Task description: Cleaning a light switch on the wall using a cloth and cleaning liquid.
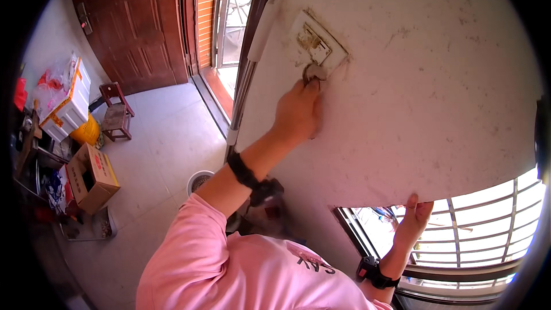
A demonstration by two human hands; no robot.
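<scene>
My left hand (298, 109) is raised to the wall, its fingers closed on a small greyish, rounded scrubbing pad (314, 73); its exact kind is hard to make out. The pad touches the lower corner of a square wall switch (321, 46), whose pale plate has brown grime on it and along its edges. Lower right, my right hand (408, 224) rests with fingers stretched against the wall's edge at the window opening. Nothing shows in it. Both wrists wear black straps with small devices.
The stained white wall (419, 109) spans the right. A barred window (482, 229) lies below it. Beside the switch runs a pale pipe (265, 26). On the left are a brown door (132, 28), a small wooden chair (116, 116), a cardboard box (94, 181) and a white box (69, 103).
</scene>
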